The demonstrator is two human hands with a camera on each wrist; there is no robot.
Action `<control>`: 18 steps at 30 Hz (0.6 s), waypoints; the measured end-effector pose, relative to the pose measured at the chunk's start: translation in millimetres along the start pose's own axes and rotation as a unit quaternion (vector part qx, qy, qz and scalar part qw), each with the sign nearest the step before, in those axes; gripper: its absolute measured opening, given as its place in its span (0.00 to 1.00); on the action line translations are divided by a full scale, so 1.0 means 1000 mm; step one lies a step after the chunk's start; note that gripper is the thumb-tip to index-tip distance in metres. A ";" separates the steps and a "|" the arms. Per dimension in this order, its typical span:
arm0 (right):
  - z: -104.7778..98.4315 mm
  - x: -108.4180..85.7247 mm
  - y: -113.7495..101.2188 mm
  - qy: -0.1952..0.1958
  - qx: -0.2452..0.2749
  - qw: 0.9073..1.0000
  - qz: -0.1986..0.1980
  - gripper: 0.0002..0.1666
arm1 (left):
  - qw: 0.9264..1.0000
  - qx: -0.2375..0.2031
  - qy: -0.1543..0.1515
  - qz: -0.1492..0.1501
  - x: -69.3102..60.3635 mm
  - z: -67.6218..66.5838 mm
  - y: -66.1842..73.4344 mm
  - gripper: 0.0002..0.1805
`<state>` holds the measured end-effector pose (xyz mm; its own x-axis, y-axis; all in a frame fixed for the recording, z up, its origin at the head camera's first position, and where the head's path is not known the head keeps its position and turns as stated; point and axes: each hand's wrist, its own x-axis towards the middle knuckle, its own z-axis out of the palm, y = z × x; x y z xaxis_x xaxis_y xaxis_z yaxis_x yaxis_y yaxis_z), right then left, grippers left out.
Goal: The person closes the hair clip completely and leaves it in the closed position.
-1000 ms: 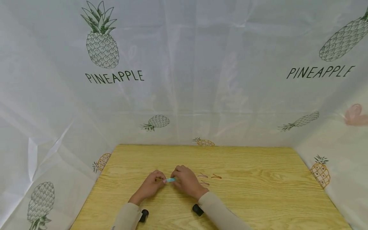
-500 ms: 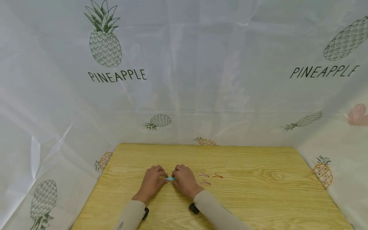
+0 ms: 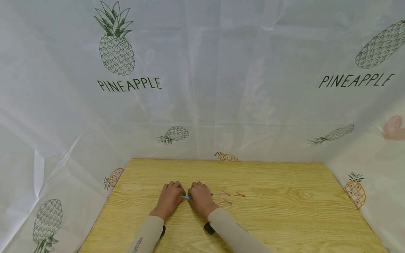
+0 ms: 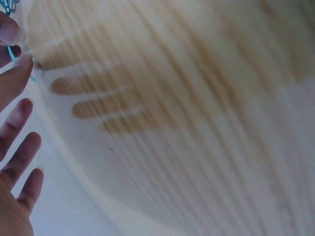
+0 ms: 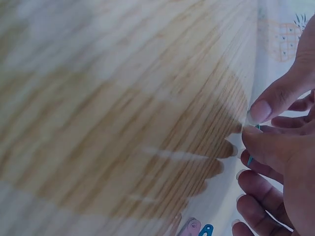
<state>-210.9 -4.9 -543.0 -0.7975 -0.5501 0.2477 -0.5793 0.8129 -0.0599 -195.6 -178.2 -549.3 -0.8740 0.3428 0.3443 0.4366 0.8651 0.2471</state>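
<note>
A small teal hair clip (image 3: pixel 186 197) lies between the fingertips of both hands, low over the wooden table. My left hand (image 3: pixel 169 199) pinches its left end; in the left wrist view part of the teal clip (image 4: pixel 13 55) shows between thumb and finger, the other fingers of that hand (image 4: pixel 17 157) spread loosely. My right hand (image 3: pixel 201 199) pinches the other end. The right wrist view shows thumb and forefinger of this hand (image 5: pixel 290 147) together, with a bit of teal (image 5: pixel 250 160) behind them. Fingers hide most of the clip.
Right of the hands lie two pinkish clips (image 3: pixel 225 193) (image 3: pixel 226 201) and an orange-brown clip (image 3: pixel 239 194). A blue clip (image 5: pixel 206 230) lies beside a pink one (image 5: pixel 191 227). The wooden table (image 3: pixel 284 211) meets a pineapple-print sheet (image 3: pixel 202 105) behind and at the sides.
Both hands have come closer together around the teal clip, and less of it shows. The tip of a dark blue clip now shows just right of my right hand.
</note>
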 end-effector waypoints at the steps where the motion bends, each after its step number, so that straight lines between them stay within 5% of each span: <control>1: 0.000 0.000 0.000 0.000 0.000 1.000 0.002 0.05 | 1.000 0.003 -0.002 -0.002 0.001 0.000 0.001 0.07; 6: 0.003 0.002 0.000 0.005 0.004 1.000 0.005 0.06 | 0.999 0.028 -0.014 -0.010 0.002 0.002 0.001 0.06; 18: -0.001 -0.001 0.003 0.004 0.024 1.000 0.016 0.08 | 0.999 0.002 -0.024 -0.031 0.001 0.003 0.001 0.08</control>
<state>-211.9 -1.8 -542.2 -0.8144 -0.5226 0.2522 -0.5612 0.8199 -0.1131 -197.2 -176.0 -551.3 -0.9085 0.3054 0.2852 0.3806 0.8864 0.2635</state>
